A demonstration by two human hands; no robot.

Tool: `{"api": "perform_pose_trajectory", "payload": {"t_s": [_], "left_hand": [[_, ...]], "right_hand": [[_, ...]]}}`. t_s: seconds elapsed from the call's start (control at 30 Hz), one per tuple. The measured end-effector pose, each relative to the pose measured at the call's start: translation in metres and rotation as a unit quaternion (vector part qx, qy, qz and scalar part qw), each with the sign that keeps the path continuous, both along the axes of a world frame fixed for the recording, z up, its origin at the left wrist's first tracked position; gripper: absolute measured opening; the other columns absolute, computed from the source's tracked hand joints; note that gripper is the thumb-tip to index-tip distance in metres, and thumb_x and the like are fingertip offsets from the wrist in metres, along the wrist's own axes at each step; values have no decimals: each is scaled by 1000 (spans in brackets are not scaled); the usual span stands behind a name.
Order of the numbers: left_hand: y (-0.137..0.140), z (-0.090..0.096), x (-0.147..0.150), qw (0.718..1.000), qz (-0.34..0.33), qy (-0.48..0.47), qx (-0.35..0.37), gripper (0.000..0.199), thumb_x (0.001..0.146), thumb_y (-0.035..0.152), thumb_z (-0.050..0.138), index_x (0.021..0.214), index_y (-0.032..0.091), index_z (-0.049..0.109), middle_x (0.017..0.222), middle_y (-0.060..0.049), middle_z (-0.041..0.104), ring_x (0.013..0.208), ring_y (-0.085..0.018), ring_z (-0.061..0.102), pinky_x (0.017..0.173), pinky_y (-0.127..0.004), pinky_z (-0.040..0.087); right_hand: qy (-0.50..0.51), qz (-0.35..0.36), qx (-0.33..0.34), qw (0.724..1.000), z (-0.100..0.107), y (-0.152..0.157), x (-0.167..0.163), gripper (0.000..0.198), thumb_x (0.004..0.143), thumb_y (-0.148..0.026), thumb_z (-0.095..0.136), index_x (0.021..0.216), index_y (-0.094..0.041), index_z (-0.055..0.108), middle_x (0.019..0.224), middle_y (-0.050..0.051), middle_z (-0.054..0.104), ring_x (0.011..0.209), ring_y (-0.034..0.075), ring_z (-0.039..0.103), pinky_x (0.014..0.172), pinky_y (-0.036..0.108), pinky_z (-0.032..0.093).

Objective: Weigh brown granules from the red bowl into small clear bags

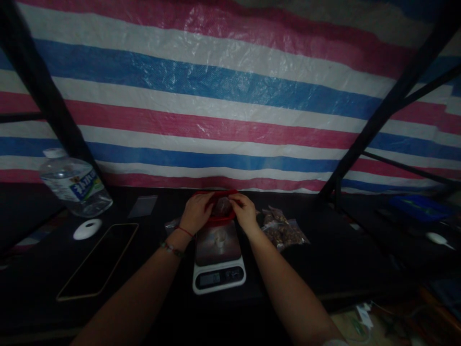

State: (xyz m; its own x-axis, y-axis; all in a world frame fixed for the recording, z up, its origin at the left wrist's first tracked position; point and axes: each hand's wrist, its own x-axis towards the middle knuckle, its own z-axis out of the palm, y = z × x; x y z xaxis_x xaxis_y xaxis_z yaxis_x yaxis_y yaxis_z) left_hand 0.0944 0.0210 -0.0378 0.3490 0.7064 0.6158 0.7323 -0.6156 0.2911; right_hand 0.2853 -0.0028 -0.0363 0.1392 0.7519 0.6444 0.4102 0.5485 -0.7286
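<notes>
At the far end of the scale, between the two hands: one clear bag (pixel 222 206) with dark contents, lying in or just over a red tray (pixel 219 222). Left hand (pixel 199 211) and right hand (pixel 245 211): set apart, one on each side of the bag, fingers bent inward; whether they grip plastic or tray rim cannot be told.

Directly in front: one white scale (pixel 219 284), display legible only as marks; a pale cup-like shape on its plate, object or reflection uncertain.

Right of the right hand: a group of filled bags (pixel 284 233), brown pieces inside, count unclear. Left: one flat bag (pixel 143 206), apparently unfilled; another clear bag (pixel 172 225), partly hidden behind the left wrist.

State of work, as judged: several portions bagged, one in hand, seemingly unfinished; the flat bag looks unused.

Farther left on the black counter (pixel 154 283): phone (pixel 99 262), white mouse (pixel 87 229), large bottle (pixel 75 185). Behind: striped sheeting (pixel 216 110).
</notes>
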Motion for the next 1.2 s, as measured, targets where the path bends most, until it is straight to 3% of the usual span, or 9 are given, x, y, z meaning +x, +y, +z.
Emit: {"api": "perform_pose_trajectory", "payload": {"t_s": [0.3, 0.5, 0.77, 0.93, 1.1, 1.2], "left_hand": [[-17, 13, 4, 998, -43, 36, -23, 30, 72, 23, 56, 99, 25, 69, 95, -4, 71, 92, -23, 62, 96, -45, 39], [-12, 9, 5, 998, -28, 44, -27, 22, 83, 28, 51, 86, 24, 72, 84, -6, 71, 84, -22, 63, 86, -39, 43], [-7, 5, -1, 1000, 17, 19, 12, 23, 87, 29, 50, 88, 22, 72, 91, -6, 72, 87, -23, 63, 83, -39, 44], [-4, 2, -1, 999, 18, 21, 19, 23, 87, 29, 50, 89, 22, 72, 92, -6, 72, 87, -23, 63, 83, -39, 44], [-2, 0, -3, 1000, 10, 20, 22, 22, 86, 29, 52, 91, 24, 73, 92, -6, 72, 89, -23, 62, 85, -41, 43], [-2, 1, -3, 1000, 17, 16, 17, 21, 86, 27, 52, 92, 25, 72, 94, -5, 72, 91, -24, 61, 87, -41, 42]], "right_hand": [[47, 15, -38, 998, 1, -4, -6, 15, 75, -23, 61, 84, -25, 72, 91, 4, 70, 94, 22, 61, 93, 39, 45], [27, 14, -2, 1000, 2, -3, -5, 20, 74, -22, 63, 92, -25, 71, 100, 4, 67, 102, 21, 58, 97, 37, 41], [-4, -19, -88, 996, -10, 7, 4, 18, 78, -32, 59, 84, -20, 72, 82, 5, 70, 78, 21, 63, 78, 34, 47], [56, 14, -87, 995, -8, 5, 1, 39, 76, -32, 62, 113, -22, 63, 78, 0, 69, 73, 18, 64, 73, 30, 49], [5, 33, -112, 993, -12, 8, 1, 20, 79, -36, 57, 83, -22, 70, 72, 2, 69, 68, 18, 63, 66, 30, 49], [7, 21, -108, 994, -15, 11, 2, 20, 82, -34, 53, 83, -23, 70, 69, 1, 69, 66, 18, 63, 66, 30, 49]]}}
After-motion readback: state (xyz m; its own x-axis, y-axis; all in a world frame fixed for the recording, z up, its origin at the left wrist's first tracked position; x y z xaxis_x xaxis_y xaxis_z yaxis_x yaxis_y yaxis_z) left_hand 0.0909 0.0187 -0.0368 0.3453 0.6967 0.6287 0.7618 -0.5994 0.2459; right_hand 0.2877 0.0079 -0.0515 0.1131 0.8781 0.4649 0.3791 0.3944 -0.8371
